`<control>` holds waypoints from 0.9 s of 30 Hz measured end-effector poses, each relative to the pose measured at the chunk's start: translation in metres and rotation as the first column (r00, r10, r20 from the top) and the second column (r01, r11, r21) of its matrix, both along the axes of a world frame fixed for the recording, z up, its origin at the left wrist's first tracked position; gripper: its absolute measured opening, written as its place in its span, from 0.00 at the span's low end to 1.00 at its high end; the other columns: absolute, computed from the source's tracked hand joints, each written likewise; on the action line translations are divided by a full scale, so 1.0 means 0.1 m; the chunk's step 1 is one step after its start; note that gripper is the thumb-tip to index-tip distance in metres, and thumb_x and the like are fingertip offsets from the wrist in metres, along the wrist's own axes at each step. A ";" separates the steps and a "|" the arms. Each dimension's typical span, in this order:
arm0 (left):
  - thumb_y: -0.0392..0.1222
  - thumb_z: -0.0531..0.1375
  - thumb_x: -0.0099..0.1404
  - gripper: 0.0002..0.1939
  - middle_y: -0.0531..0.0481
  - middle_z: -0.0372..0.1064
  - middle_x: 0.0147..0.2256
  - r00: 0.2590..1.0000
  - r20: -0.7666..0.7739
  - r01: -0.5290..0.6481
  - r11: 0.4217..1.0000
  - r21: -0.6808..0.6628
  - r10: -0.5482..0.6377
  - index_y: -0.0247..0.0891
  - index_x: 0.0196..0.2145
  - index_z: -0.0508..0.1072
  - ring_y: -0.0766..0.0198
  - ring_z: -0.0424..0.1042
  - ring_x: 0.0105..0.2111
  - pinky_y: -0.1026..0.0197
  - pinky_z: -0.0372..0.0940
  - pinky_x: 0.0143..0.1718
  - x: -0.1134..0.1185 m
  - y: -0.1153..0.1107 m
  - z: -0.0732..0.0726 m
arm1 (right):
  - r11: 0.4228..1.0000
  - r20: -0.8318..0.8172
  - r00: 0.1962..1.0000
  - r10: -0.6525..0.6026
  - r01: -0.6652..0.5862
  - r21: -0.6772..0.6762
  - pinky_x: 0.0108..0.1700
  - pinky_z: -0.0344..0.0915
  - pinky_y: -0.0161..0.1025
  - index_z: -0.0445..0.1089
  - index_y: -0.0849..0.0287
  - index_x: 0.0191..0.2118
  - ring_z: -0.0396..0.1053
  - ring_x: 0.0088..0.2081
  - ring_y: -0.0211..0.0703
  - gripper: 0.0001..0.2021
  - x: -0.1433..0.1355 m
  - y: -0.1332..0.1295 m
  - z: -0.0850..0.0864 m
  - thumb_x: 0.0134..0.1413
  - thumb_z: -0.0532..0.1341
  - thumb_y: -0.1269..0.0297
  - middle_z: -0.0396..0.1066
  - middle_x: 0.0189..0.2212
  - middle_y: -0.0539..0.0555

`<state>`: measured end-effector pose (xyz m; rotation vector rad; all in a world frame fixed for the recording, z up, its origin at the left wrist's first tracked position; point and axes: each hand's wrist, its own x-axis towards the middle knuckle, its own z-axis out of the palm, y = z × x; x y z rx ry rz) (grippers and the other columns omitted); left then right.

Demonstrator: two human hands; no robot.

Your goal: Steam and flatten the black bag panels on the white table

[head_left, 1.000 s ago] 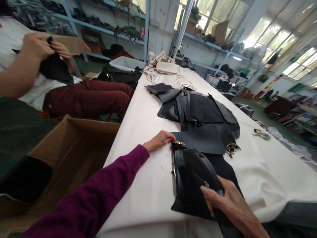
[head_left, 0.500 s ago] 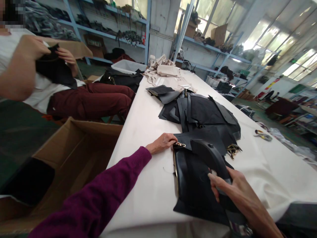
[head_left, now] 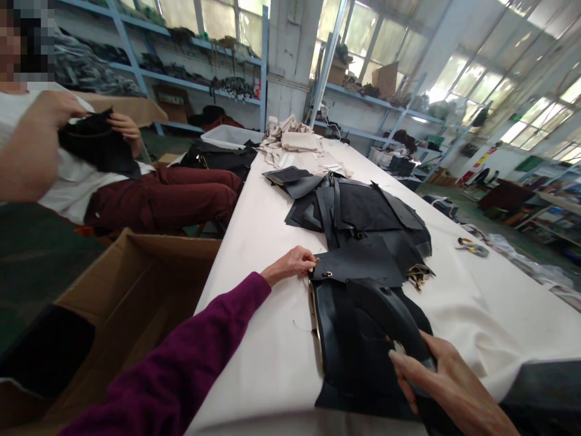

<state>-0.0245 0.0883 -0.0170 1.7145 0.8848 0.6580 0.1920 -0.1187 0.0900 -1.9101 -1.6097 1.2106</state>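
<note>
My left hand (head_left: 290,265) pinches the top corner of a black zip-edged piece (head_left: 338,357), lower centre of the frame, fingertips closed by the zip end; likely this keeps the corner from sliding and the gold zip (head_left: 316,327) fairly straight. My right hand (head_left: 447,375), lower right, is wrapped round a curved black thing (head_left: 385,309) lying over that piece; strap or tool, can't tell. Its far end points up the table, so my grip at the near end probably steers it. The piece lies flat on the pale tabletop (head_left: 476,303), near edge towards me, probably for easy reach. A small clasp (head_left: 327,275) sits just beside the pinched corner. Black pile (head_left: 372,209) is right behind, centre, seemingly within reach; nippers (head_left: 472,247) off to the right, apart from it all. Containers: open cardboard box (head_left: 136,266), lower left, beside the table; dark sheet (head_left: 49,345) at its left side, inside or over the flap unclear. White tub (head_left: 231,137), upper centre-left, contents not visible; black goods (head_left: 222,158) in front of it.
</note>
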 end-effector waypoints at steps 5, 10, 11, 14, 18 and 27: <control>0.34 0.52 0.52 0.02 0.50 0.65 0.21 0.985 0.136 -0.076 0.972 -0.224 0.109 0.33 0.27 0.62 0.68 0.67 0.18 0.66 0.63 0.20 -0.04 -0.07 -0.11 | 0.996 0.010 0.997 0.080 -0.080 0.041 0.21 0.60 0.32 0.61 0.58 0.22 0.63 0.18 0.36 0.17 -0.01 0.08 -0.01 0.55 0.55 0.52 0.64 0.14 0.45; 0.33 0.54 0.51 0.03 0.50 0.66 0.23 0.960 0.244 -0.059 0.949 -0.311 0.140 0.33 0.26 0.61 0.68 0.68 0.19 0.64 0.66 0.22 -0.10 -0.13 -0.11 | 0.991 0.004 0.991 0.133 -0.133 0.019 0.20 0.58 0.31 0.61 0.58 0.24 0.62 0.17 0.35 0.14 -0.08 0.26 0.10 0.54 0.56 0.55 0.65 0.14 0.45; 0.33 0.54 0.51 0.03 0.50 0.66 0.23 0.956 0.258 -0.055 0.946 -0.318 0.142 0.33 0.27 0.61 0.68 0.68 0.19 0.64 0.66 0.22 -0.11 -0.13 -0.11 | 0.990 0.002 0.991 0.137 -0.137 0.015 0.20 0.58 0.30 0.61 0.58 0.24 0.62 0.17 0.35 0.14 -0.10 0.30 0.13 0.55 0.55 0.55 0.65 0.15 0.45; 0.33 0.55 0.51 0.03 0.50 0.66 0.23 0.948 0.282 -0.047 0.944 -0.328 0.145 0.33 0.27 0.62 0.69 0.68 0.19 0.65 0.65 0.21 -0.13 -0.14 -0.11 | 0.988 -0.012 0.988 0.154 -0.154 -0.019 0.20 0.59 0.30 0.60 0.58 0.24 0.62 0.17 0.35 0.13 -0.16 0.46 0.18 0.55 0.55 0.57 0.65 0.15 0.45; 0.34 0.56 0.51 0.03 0.52 0.65 0.22 0.951 0.282 -0.037 0.954 -0.299 0.126 0.32 0.26 0.63 0.70 0.68 0.19 0.67 0.65 0.21 -0.14 -0.10 -0.15 | 0.984 -0.009 0.989 0.148 -0.149 -0.100 0.18 0.60 0.31 0.60 0.58 0.25 0.63 0.17 0.35 0.12 -0.26 0.64 0.11 0.53 0.56 0.56 0.65 0.17 0.45; 0.31 0.56 0.50 0.02 0.52 0.65 0.22 0.980 0.194 -0.006 0.975 -0.223 0.051 0.32 0.25 0.66 0.69 0.68 0.18 0.68 0.64 0.18 -0.18 -0.03 -0.22 | 0.997 0.094 0.992 0.079 -0.076 -0.034 0.22 0.62 0.33 0.61 0.58 0.23 0.65 0.19 0.37 0.15 -0.27 0.70 0.21 0.52 0.55 0.53 0.65 0.17 0.47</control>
